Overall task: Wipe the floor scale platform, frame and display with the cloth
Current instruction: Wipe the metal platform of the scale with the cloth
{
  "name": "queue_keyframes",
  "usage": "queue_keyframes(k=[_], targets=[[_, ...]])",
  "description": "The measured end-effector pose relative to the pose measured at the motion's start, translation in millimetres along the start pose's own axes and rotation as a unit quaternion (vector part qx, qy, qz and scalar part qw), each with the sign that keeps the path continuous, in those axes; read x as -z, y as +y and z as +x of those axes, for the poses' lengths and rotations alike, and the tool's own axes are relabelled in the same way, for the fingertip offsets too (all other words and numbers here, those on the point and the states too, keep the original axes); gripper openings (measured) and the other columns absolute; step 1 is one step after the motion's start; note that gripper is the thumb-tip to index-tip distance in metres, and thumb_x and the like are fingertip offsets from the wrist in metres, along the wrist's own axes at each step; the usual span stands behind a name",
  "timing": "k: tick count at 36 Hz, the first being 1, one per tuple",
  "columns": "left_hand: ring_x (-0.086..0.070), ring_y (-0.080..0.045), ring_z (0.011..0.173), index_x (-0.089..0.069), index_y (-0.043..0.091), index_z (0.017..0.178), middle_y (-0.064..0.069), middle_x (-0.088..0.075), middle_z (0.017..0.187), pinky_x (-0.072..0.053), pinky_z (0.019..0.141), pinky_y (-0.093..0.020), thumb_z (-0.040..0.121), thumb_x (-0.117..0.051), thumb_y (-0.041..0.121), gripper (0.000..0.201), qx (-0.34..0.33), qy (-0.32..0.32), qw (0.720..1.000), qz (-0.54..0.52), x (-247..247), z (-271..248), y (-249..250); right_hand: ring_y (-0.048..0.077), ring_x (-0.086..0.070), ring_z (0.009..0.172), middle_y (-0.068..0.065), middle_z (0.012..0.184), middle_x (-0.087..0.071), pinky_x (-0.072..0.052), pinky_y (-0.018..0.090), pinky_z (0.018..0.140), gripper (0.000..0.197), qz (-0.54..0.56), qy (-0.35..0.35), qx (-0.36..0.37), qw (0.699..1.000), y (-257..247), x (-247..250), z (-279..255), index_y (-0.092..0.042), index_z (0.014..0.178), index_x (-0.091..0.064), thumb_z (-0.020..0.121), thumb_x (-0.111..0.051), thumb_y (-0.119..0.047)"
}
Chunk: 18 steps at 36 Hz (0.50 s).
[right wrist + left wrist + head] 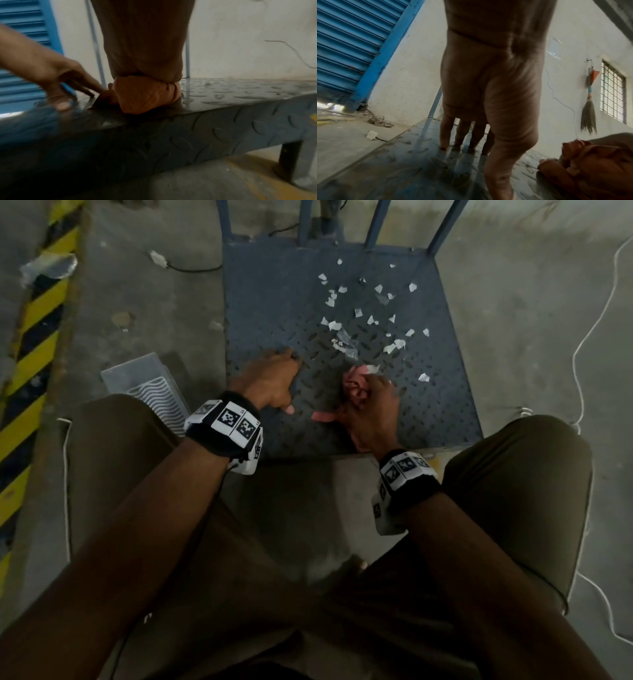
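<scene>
A: Hands?

B: My right hand (368, 409) has its fingers curled round the bunched pink cloth (354, 386), pressing it on the scale platform (270, 302) near the front edge. My left hand (270, 383) is braced just beside it, fingers straight, tips on the plate.

A: Debris?

B: White paper scraps (370, 313) litter the plate beyond the cloth. Frame posts (375, 224) stand at the back edge.

Platform (260, 302) bare across upper left of head view, free to sweep; paper scraps (368, 313) litter centre and upper right; frame bars (376, 224) stand along top edge, blocking the far side; left hand (270, 381) planted at left centre, just beside the cloth (354, 386); tray (147, 388) on floor at platform's lower left.
</scene>
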<state>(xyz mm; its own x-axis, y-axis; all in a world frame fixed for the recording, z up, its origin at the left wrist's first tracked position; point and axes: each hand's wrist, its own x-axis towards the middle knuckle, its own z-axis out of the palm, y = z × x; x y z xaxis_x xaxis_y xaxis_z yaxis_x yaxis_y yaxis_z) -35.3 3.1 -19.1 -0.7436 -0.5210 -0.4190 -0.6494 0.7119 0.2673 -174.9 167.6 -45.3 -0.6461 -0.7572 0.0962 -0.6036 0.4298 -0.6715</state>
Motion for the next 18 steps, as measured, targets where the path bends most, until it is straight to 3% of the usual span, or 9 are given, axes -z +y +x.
queue_keyframes(k=[3, 6, 10, 13, 15, 16, 17, 18], targets=[[-0.027, -0.035, 0.149, -0.028, 0.006, 0.156, -0.014, -0.019, 0.165, -0.025, 0.121, -0.045, 0.069, -0.092, 0.024, 0.110, 0.002, 0.001, 1.000, -0.005, -0.2, 2.2, -1.3, 0.017, -0.059, 0.092, 0.004, 0.104, -0.065, -0.047, 0.025, 0.080, 0.056, 0.002, 0.011, -0.020, 1.000, -3.1, 3.6, 2.3, -0.013, 0.102, -0.070, 0.062, -0.064, -0.051], [-0.026, -0.036, 0.149, -0.028, 0.008, 0.157, -0.013, -0.020, 0.165, -0.024, 0.120, -0.045, 0.068, -0.092, 0.026, 0.111, -0.001, 0.000, 1.000, 0.010, -0.4, 4.7, -3.9, 0.007, -0.053, 0.083, 0.000, 0.101, -0.061, -0.040, 0.015, 0.073, 0.044, 0.009, -0.032, 0.036, 0.999, -23.6, -3.4, -7.5, -0.011, 0.105, -0.070, 0.068, -0.077, -0.034], [-0.022, -0.037, 0.148, -0.035, 0.016, 0.152, -0.006, -0.030, 0.159, -0.032, 0.116, -0.057, 0.074, -0.085, 0.025, 0.093, 0.006, 0.032, 0.999, 0.036, -0.8, 4.7, -9.2, 0.026, -0.056, 0.100, 0.012, 0.113, -0.063, -0.045, 0.030, 0.086, 0.056, -0.026, -0.142, 0.147, 0.979, -41.1, -26.6, -29.6, -0.009, 0.117, -0.067, 0.068, -0.065, -0.037], [-0.022, -0.035, 0.149, -0.032, 0.017, 0.153, -0.005, -0.027, 0.161, -0.033, 0.115, -0.060, 0.071, -0.089, 0.028, 0.101, 0.014, 0.023, 0.999, 0.040, -0.3, 4.6, -11.3, 0.027, -0.057, 0.103, 0.010, 0.113, -0.064, -0.047, 0.032, 0.090, 0.057, -0.037, -0.158, 0.132, 0.978, -30.4, -27.5, -30.0, -0.009, 0.118, -0.067, 0.069, -0.062, -0.038], [-0.025, -0.037, 0.148, -0.031, 0.017, 0.154, -0.005, -0.026, 0.162, -0.034, 0.112, -0.062, 0.061, -0.094, 0.042, 0.115, 0.007, 0.012, 0.999, 0.042, 0.2, 5.0, -12.8, 0.022, -0.058, 0.096, 0.007, 0.107, -0.065, -0.051, 0.035, 0.087, 0.051, -0.039, -0.124, 0.095, 0.987, -24.3, -16.2, -23.3, -0.009, 0.114, -0.068, 0.069, -0.076, -0.032], [-0.025, -0.037, 0.148, -0.030, 0.017, 0.154, -0.006, -0.026, 0.162, -0.034, 0.112, -0.063, 0.059, -0.094, 0.046, 0.118, 0.004, 0.008, 0.999, 0.041, 0.4, 4.9, -13.8, 0.016, -0.057, 0.090, 0.002, 0.102, -0.064, -0.052, 0.029, 0.083, 0.052, -0.028, -0.098, 0.069, 0.992, -18.7, -10.1, -18.7, -0.010, 0.110, -0.069, 0.065, -0.085, -0.032], [-0.025, -0.038, 0.148, -0.030, 0.017, 0.154, -0.006, -0.026, 0.162, -0.033, 0.113, -0.063, 0.059, -0.093, 0.047, 0.119, 0.002, 0.007, 0.999, 0.042, -0.2, 5.0, -14.8, 0.010, -0.056, 0.086, -0.003, 0.098, -0.062, -0.049, 0.017, 0.078, 0.056, 0.001, -0.068, 0.030, 0.997, -13.5, -2.1, -13.0, -0.010, 0.106, -0.069, 0.060, -0.090, -0.033], [-0.025, -0.038, 0.147, -0.030, 0.017, 0.154, -0.006, -0.027, 0.162, -0.033, 0.112, -0.063, 0.059, -0.092, 0.049, 0.118, 0.002, 0.008, 0.999, 0.046, -0.2, 5.1, -15.5, 0.007, -0.056, 0.084, -0.005, 0.097, -0.061, -0.044, 0.009, 0.073, 0.058, 0.019, -0.037, -0.002, 0.999, -6.9, 4.6, -6.1, -0.010, 0.104, -0.069, 0.057, -0.089, -0.036]])
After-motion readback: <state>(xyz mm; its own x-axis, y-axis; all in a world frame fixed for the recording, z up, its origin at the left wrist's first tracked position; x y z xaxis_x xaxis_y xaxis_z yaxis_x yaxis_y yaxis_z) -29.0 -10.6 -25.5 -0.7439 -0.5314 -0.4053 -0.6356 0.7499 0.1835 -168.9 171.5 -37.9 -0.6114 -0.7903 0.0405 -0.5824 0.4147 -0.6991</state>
